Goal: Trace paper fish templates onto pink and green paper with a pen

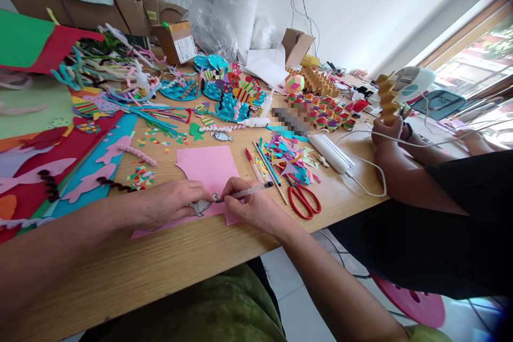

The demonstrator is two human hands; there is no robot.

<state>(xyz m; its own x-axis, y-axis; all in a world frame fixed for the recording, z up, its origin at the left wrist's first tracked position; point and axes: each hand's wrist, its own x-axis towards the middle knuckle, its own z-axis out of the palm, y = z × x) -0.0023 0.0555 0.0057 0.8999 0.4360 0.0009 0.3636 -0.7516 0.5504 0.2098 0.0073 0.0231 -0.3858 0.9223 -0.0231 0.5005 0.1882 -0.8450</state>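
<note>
Pink paper (210, 163) lies flat, its outline irregular.

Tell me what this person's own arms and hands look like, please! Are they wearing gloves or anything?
No gloves! The left hand and right hand are bare. The left forearm and right forearm are bare too, with no watch or bracelet showing. A bit of green sleeve peeks in on the right; no sleeve shows on the left.
</note>
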